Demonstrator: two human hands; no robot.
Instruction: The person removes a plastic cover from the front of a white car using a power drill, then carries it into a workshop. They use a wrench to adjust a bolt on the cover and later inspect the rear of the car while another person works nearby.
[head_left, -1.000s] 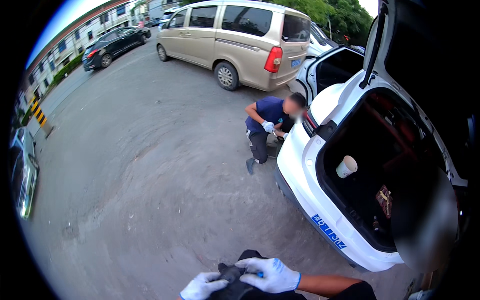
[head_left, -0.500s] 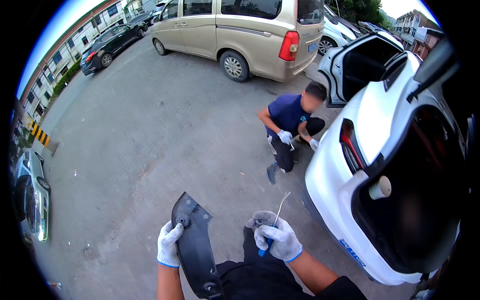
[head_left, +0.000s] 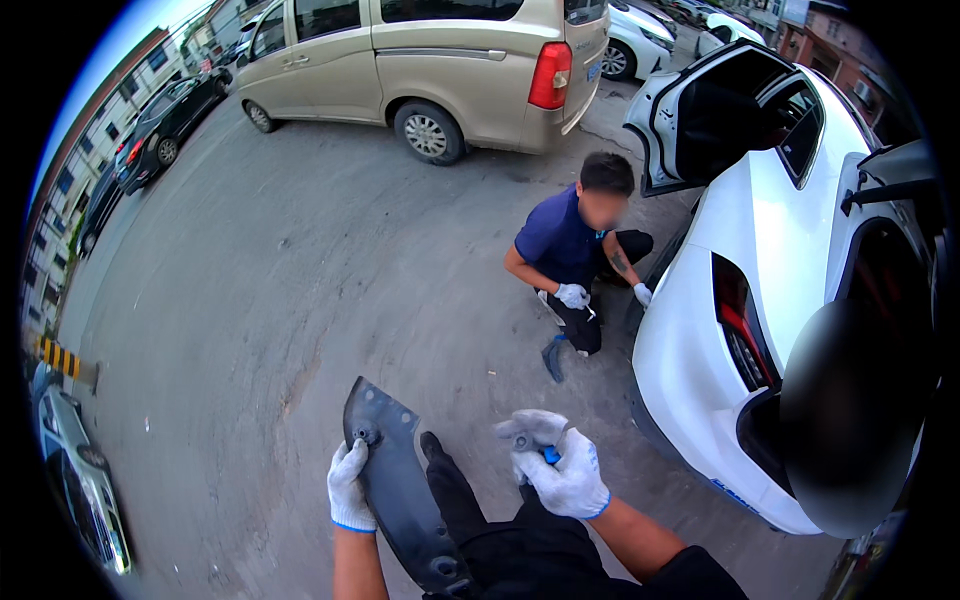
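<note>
My left hand [head_left: 350, 490], in a white knit glove with a blue cuff, grips the edge of a curved dark grey plastic panel [head_left: 405, 500]. The thumb lies beside a round fitting near the panel's upper end. To the right, my gloved right hand [head_left: 572, 478] is closed around a hooked tool, of which a bit of blue handle [head_left: 551, 455] shows. Its metal shaft can hardly be made out now. A small round grey piece [head_left: 521, 441] sits at the fingers of this hand; its kind is unclear. The two hands are apart.
A co-worker [head_left: 565, 240] in white gloves crouches ahead, one hand at the rear side of a white car [head_left: 685, 330]. That car's side door [head_left: 655, 130] stands open. A beige van [head_left: 480, 80] is parked behind; a striped post [head_left: 60, 357] rises at left.
My view has shifted right, and the white car shows nearer its side. My right hand has turned, so the tool's shaft no longer stands out. The left hand keeps its hold on the panel.
</note>
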